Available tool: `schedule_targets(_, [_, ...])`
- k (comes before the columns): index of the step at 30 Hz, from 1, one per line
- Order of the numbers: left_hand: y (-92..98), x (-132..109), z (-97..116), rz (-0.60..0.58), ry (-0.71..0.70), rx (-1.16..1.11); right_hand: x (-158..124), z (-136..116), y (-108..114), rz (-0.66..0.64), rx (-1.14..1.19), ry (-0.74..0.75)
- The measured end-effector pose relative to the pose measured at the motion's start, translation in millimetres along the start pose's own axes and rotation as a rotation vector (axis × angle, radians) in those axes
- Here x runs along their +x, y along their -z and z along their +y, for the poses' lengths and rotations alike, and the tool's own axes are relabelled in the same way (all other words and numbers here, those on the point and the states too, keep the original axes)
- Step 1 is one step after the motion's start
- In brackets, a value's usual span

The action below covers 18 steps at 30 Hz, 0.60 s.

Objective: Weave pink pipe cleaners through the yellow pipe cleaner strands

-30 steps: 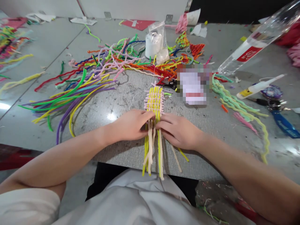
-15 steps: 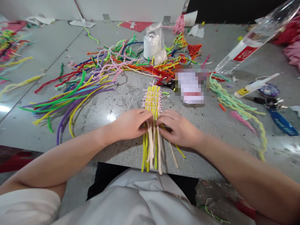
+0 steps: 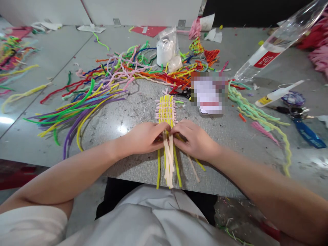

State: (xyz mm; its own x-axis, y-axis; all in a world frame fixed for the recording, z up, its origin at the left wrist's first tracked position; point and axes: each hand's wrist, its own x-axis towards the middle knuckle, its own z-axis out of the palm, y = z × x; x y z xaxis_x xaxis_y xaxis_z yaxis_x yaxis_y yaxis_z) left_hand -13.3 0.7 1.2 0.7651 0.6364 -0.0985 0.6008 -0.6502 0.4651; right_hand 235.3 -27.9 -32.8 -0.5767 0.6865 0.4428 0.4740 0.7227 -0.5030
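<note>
Left hand (image 3: 146, 138), right hand (image 3: 196, 140): both curled nearly closed, pinching loose ends (image 3: 168, 164) below woven strip (image 3: 166, 108), which lies on table (image 3: 138, 167). 1 uneven tug could skew it; bunched ends could tangle.

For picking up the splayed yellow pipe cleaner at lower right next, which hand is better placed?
Probably the right hand: the yellow pipe cleaner shows right beside it, whereas the left hand sits beyond the central cream pipe cleaners.

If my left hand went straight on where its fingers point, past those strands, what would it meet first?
Likely your right hand, facing your left hand across the pale strands, though depth there is unclear.
</note>
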Motion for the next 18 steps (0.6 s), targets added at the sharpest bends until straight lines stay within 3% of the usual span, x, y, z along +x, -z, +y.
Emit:
schedule_targets(4, [-0.5,-0.6,0.1,0.003,0.01,-0.04,-1.3,-3.7,0.8,0.047,0.136,-0.002])
schedule_targets(12, [-1.4,0.7,-8.0,0.082,-0.002,0.018,-1.2,1.2,-1.9,0.091,0.603,-0.416])
schedule_targets(15, [-2.1,1.2,-6.8,0.081,0.023,-0.004,-0.3,4.6,-1.7,0.073,0.517,-0.516])
schedule_targets(18, [-0.9,0.9,-3.7,0.073,0.042,-0.032,0.0,3.3,1.6,0.047,0.308,-0.471])
